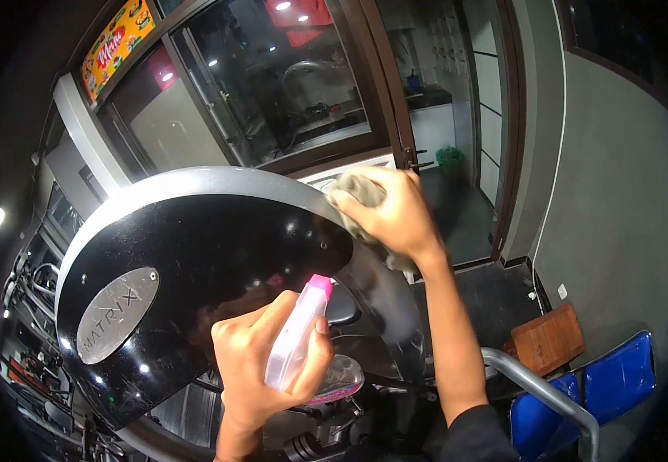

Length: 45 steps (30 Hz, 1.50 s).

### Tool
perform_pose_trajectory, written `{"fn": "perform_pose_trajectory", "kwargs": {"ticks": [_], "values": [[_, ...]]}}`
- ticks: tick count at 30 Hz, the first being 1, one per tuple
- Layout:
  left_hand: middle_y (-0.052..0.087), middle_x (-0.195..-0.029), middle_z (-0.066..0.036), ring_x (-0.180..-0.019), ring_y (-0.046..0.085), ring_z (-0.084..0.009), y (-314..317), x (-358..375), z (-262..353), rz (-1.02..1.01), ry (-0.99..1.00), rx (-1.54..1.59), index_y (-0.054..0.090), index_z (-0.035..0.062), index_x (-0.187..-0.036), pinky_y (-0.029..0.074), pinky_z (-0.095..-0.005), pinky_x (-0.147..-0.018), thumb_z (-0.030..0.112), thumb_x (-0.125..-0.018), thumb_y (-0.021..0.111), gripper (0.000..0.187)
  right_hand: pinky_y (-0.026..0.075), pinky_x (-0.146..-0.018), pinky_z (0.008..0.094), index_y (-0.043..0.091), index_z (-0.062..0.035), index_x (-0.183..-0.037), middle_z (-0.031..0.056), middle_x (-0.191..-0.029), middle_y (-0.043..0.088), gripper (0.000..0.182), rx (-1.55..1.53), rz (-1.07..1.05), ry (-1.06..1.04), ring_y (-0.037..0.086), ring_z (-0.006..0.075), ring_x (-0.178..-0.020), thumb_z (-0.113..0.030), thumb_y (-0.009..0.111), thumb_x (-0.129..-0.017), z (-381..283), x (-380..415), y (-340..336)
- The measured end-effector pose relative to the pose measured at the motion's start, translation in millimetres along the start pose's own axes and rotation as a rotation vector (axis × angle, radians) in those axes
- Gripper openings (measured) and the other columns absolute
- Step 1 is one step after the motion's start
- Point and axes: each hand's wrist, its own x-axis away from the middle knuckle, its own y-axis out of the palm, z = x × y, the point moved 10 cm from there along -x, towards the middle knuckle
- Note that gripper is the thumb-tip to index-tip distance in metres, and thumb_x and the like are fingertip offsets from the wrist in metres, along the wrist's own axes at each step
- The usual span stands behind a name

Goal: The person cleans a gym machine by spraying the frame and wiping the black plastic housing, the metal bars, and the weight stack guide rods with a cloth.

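My left hand (245,358) is wrapped round a translucent bottle (295,343) with a pink top, held tilted in front of a black machine panel (226,246). A crumpled grey-green cloth (361,192) is bunched in my right hand (402,215). That cloth lies against the upper right end of the panel's silver rim (218,181), partly hidden by my fingers. On the panel's left side sits an oval metal plate (118,316) lettered "MATRIX".
Below right, a grey tubular handle (542,400) curves past blue chairs (619,377) and a brown wooden piece (547,339). Behind the machine stand a glazed door (442,138) and window (272,77). More gym equipment (34,308) lines the left.
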Motion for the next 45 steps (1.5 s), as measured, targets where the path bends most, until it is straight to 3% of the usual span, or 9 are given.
{"fn": "perform_pose_trajectory", "kwargs": {"ticks": [5, 8, 10, 12, 15, 19, 21, 31, 45], "values": [[0.047, -0.05, -0.006, -0.037, 0.044, -0.0208, 0, 2, 1, 0.007, 0.024, -0.06, 0.058, 0.0054, -0.067, 0.035, -0.0298, -0.041, 0.012, -0.071, 0.068, 0.012, 0.052, -0.063, 0.0374, 0.07, -0.0004, -0.087, 0.0139, -0.07, 0.069, 0.029, -0.093, -0.205, 0.097, 0.069, 0.0271, -0.066, -0.029, 0.07, -0.082, 17, -26, 30], [0.048, -0.05, -0.006, -0.037, 0.045, -0.0208, 1, 1, 3, -0.007, 0.024, -0.052, 0.06, 0.0063, -0.069, 0.035, -0.0298, -0.041, 0.012, -0.07, 0.068, 0.01, 0.05, -0.059, 0.0342, 0.068, 0.0003, -0.083, 0.0096, -0.066, 0.067, 0.029, -0.254, -0.236, 0.409, 0.064, 0.0199, -0.058, -0.028, 0.072, -0.081, 49, 9, 19], [0.049, -0.051, -0.006, -0.038, 0.046, -0.0208, 0, 0, 6, -0.014, 0.027, -0.065, 0.06, 0.0068, -0.07, 0.036, -0.0299, -0.041, 0.013, -0.07, 0.068, 0.01, 0.049, -0.058, 0.0321, 0.067, 0.0008, -0.082, 0.0103, -0.068, 0.067, 0.027, 0.037, 0.027, 0.129, 0.065, 0.0169, -0.059, -0.026, 0.072, -0.083, 52, 32, -16], [0.05, -0.051, -0.006, -0.038, 0.047, -0.0208, 1, 0, 6, -0.016, 0.03, -0.072, 0.061, 0.0072, -0.071, 0.036, -0.03, -0.041, 0.013, -0.069, 0.069, 0.01, 0.05, -0.066, 0.0361, 0.065, 0.0044, -0.086, 0.018, -0.077, 0.066, 0.027, 0.012, 0.008, 0.437, 0.067, 0.0258, -0.071, -0.02, 0.074, -0.08, 69, 74, -29], [0.05, -0.051, -0.006, -0.038, 0.048, -0.021, 4, 3, 5, -0.011, 0.047, -0.085, 0.061, 0.0077, -0.071, 0.037, -0.0304, -0.041, 0.015, -0.069, 0.069, 0.011, 0.05, -0.067, 0.0338, 0.065, 0.0031, -0.086, 0.0138, -0.075, 0.065, 0.023, -0.07, 0.149, 0.374, 0.065, 0.0222, -0.07, -0.018, 0.072, -0.081, 92, 116, -35], [0.047, -0.049, -0.006, -0.038, 0.047, -0.0221, 5, 4, 5, 0.016, 0.087, -0.12, 0.059, 0.0082, -0.069, 0.035, -0.0313, -0.041, 0.017, -0.069, 0.071, 0.015, 0.05, -0.068, 0.0299, 0.068, -0.0001, -0.089, 0.0092, -0.08, 0.065, 0.018, 0.044, 0.213, 0.114, 0.064, 0.0178, -0.073, -0.016, 0.071, -0.082, 21, 83, -24], [0.046, -0.049, -0.005, -0.038, 0.046, -0.0228, 5, 4, 5, 0.027, 0.095, -0.144, 0.058, 0.0081, -0.068, 0.033, -0.0316, -0.04, 0.018, -0.069, 0.071, 0.016, 0.052, -0.069, 0.036, 0.066, -0.0028, -0.089, 0.0117, -0.083, 0.065, 0.019, 0.134, 0.24, -0.072, 0.066, 0.0291, -0.074, -0.013, 0.074, -0.076, -25, 66, -12], [0.054, -0.054, -0.008, -0.041, 0.052, -0.0245, 7, 4, 9, -0.03, 0.122, -0.125, 0.062, 0.0066, -0.072, 0.038, -0.0312, -0.045, 0.016, -0.072, 0.065, 0.01, 0.052, -0.073, 0.0383, 0.069, -0.0075, -0.091, 0.0099, -0.089, 0.063, 0.029, 0.402, 0.16, -0.256, 0.061, 0.0288, -0.081, -0.012, 0.078, -0.064, -13, 160, -15], [0.049, -0.052, -0.008, -0.042, 0.048, -0.027, 1, 14, 15, 0.093, 0.169, -0.14, 0.064, 0.0077, -0.075, 0.036, -0.0353, -0.046, 0.019, -0.072, 0.068, 0.013, 0.058, -0.075, 0.0347, 0.068, -0.0149, -0.102, -0.0002, -0.102, 0.063, 0.048, 0.63, -0.108, -0.26, 0.061, 0.0223, -0.095, -0.007, 0.081, -0.057, -14, 171, 3]]}}
